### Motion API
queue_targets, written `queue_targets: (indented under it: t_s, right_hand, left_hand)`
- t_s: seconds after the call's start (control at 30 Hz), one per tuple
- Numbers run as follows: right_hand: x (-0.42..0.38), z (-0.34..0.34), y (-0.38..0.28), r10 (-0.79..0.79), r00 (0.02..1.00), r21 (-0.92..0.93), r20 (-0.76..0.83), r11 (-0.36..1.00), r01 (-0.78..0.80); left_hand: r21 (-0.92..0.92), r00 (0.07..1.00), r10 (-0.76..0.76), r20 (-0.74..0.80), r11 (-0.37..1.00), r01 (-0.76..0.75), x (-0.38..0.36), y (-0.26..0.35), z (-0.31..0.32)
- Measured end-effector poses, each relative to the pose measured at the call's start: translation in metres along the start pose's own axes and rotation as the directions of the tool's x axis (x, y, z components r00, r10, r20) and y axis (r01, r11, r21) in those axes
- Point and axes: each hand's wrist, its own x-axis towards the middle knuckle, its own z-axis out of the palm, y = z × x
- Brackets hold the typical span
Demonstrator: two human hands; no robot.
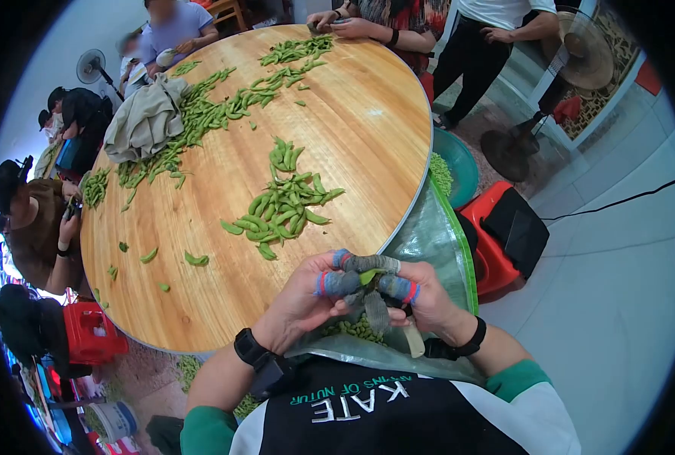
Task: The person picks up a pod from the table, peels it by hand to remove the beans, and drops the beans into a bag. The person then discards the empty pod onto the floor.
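Note:
Both hands meet over the table's near edge, their fingertips in grey knitted finger covers with red and blue bands. A green soybean pod point(368, 277) is pinched between my left hand point(307, 292) and my right hand point(428, 297), mostly covered by the fingers. From under my right hand sticks out a pale handle point(414, 339); the rest of that tool is hidden. Below the hands, shelled beans point(356, 330) lie on a translucent plastic sheet point(436, 250) across my lap. Just beyond my hands is a small pile of pods point(280, 208).
The round wooden table point(345, 152) carries a long heap of pods point(208, 110) and a grey cloth sack point(148, 121). Other people sit around it. At right stand a teal basin point(462, 163) of beans, a red stool point(493, 250) and a fan point(538, 114).

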Motion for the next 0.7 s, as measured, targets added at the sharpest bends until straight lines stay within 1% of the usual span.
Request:
queue_targets:
  t_s: [0.03, 0.07, 0.1, 0.13, 0.17, 0.2, 0.23, 0.27, 0.3, 0.37, 0.4, 0.47, 0.5, 0.57, 0.6, 0.63, 0.67, 0.7]
  right_hand:
    - [0.0, 0.0, 0.0, 0.091, 0.992, 0.079, -0.083, 0.993, -0.084]
    - [-0.001, -0.001, 0.0, 0.185, 0.97, 0.164, -0.158, 0.973, -0.159]
    - [-0.001, -0.001, -0.001, 0.185, 0.97, 0.165, -0.158, 0.973, -0.159]
    - [-0.002, 0.0, -0.003, 0.199, 0.97, 0.212, -0.143, 0.963, -0.166]
    - [-0.003, 0.0, -0.003, 0.215, 0.968, 0.26, -0.127, 0.949, -0.177]
    - [-0.004, 0.0, -0.002, 0.218, 0.968, 0.263, -0.127, 0.948, -0.179]
    - [-0.003, -0.001, -0.001, 0.253, 0.959, 0.324, -0.128, 0.924, -0.201]
    - [-0.002, -0.002, -0.001, 0.287, 0.95, 0.383, -0.127, 0.897, -0.22]
    - [-0.002, -0.004, 0.001, 0.285, 0.95, 0.384, -0.127, 0.897, -0.218]
    - [-0.004, -0.007, 0.007, 0.308, 0.948, 0.481, -0.083, 0.845, -0.233]
    - [-0.004, -0.005, 0.007, 0.307, 0.948, 0.482, -0.083, 0.845, -0.232]
    - [-0.004, 0.001, 0.004, 0.281, 0.957, 0.51, -0.067, 0.834, -0.209]
    - [-0.004, 0.003, 0.003, 0.277, 0.959, 0.511, -0.066, 0.835, -0.206]
    - [-0.001, 0.007, -0.002, 0.255, 0.967, 0.558, -0.005, 0.803, -0.209]
    - [-0.001, 0.009, -0.004, 0.255, 0.967, 0.556, -0.001, 0.804, -0.211]
    - [-0.001, 0.011, -0.005, 0.243, 0.969, 0.512, -0.035, 0.837, -0.191]
    - [0.0, 0.012, -0.005, 0.226, 0.972, 0.465, -0.067, 0.869, -0.17]
    - [0.001, 0.014, -0.004, 0.222, 0.973, 0.462, -0.06, 0.871, -0.17]
  left_hand:
    - [0.056, 0.999, -0.018, -0.038, 0.998, 0.02, 0.0, 0.0, -0.001]
    - [0.058, 0.999, -0.019, -0.037, 0.998, 0.021, 0.001, -0.001, 0.003]
    - [0.539, 0.955, 0.297, -0.023, 0.808, -0.238, 0.001, -0.005, 0.01]
    - [0.86, 0.83, 0.539, 0.141, 0.348, -0.372, 0.0, -0.006, 0.015]
    - [0.86, 0.832, 0.538, 0.136, 0.353, -0.368, -0.002, -0.005, 0.017]
    - [0.911, 0.727, 0.587, 0.356, -0.045, -0.41, -0.003, -0.001, 0.018]
    - [0.814, 0.617, 0.534, 0.577, -0.438, -0.382, -0.004, 0.002, 0.021]
    - [0.786, 0.615, 0.512, 0.6, -0.521, -0.332, -0.007, 0.002, 0.024]
    - [0.785, 0.616, 0.51, 0.601, -0.523, -0.333, -0.007, 0.003, 0.022]
    - [0.76, 0.616, 0.471, 0.632, -0.533, -0.372, -0.008, 0.004, 0.016]
    - [0.76, 0.617, 0.469, 0.632, -0.534, -0.372, -0.007, 0.004, 0.015]
    - [0.785, 0.585, 0.523, 0.619, -0.443, -0.434, -0.006, 0.006, 0.013]
    - [0.783, 0.586, 0.52, 0.622, -0.446, -0.435, -0.006, 0.007, 0.015]
    - [0.822, 0.591, 0.586, 0.554, -0.275, -0.498, -0.006, 0.012, 0.02]
    - [0.823, 0.589, 0.588, 0.554, -0.278, -0.496, -0.008, 0.011, 0.023]
    - [0.877, 0.669, 0.627, 0.399, -0.05, -0.477, -0.011, 0.009, 0.028]
    - [0.882, 0.742, 0.626, 0.24, 0.179, -0.436, -0.012, 0.008, 0.03]
    - [0.883, 0.738, 0.63, 0.243, 0.171, -0.437, -0.012, 0.007, 0.03]
